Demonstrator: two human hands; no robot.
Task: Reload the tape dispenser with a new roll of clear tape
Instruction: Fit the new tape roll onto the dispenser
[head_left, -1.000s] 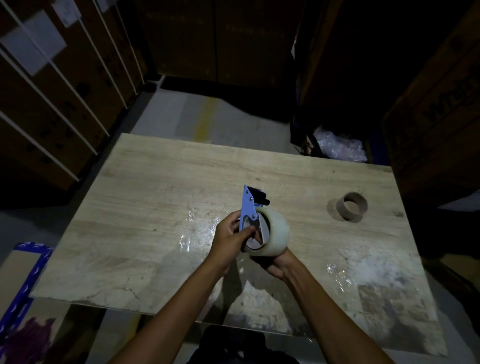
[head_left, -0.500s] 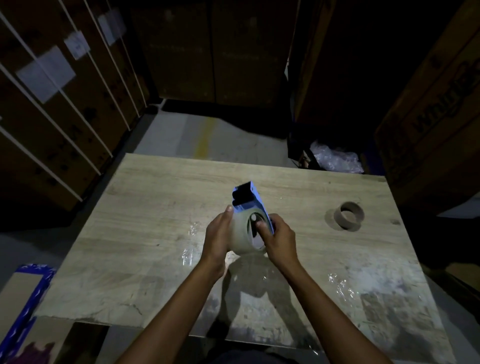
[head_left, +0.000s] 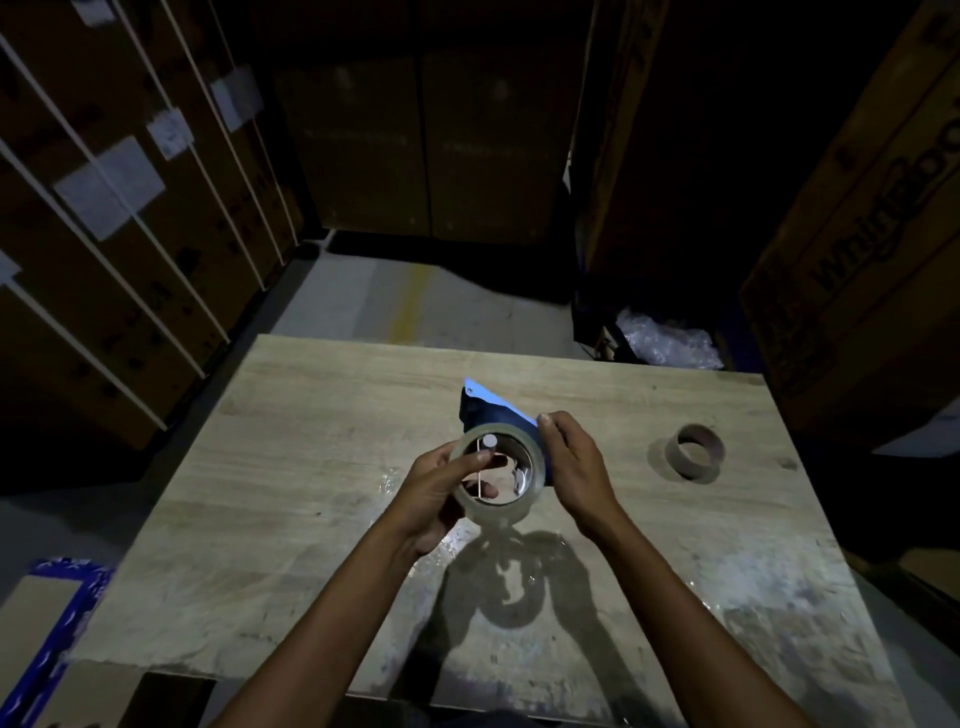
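Observation:
Above the middle of the wooden table (head_left: 322, 467) I hold a blue tape dispenser (head_left: 491, 408) with a clear tape roll (head_left: 498, 512) sitting on it. The roll's open side faces me, and the hub shows inside it. My left hand (head_left: 434, 491) wraps the roll's left side, thumb on its rim. My right hand (head_left: 574, 465) grips the dispenser's blue side plate and the right edge of the roll. Off to the right, an empty brown cardboard core (head_left: 695, 451) lies on the table.
Tall strapped cardboard boxes (head_left: 104, 218) stand to the left and more boxes (head_left: 857, 234) to the right. Crumpled clear plastic (head_left: 667, 340) lies behind the table's far right corner. Scraps of clear tape stick to the tabletop (head_left: 769, 613).
Both hands turned the dispenser, so the roll's open side now faces me. My right hand shifted from under the roll to its right side. The camera tilted up slightly.

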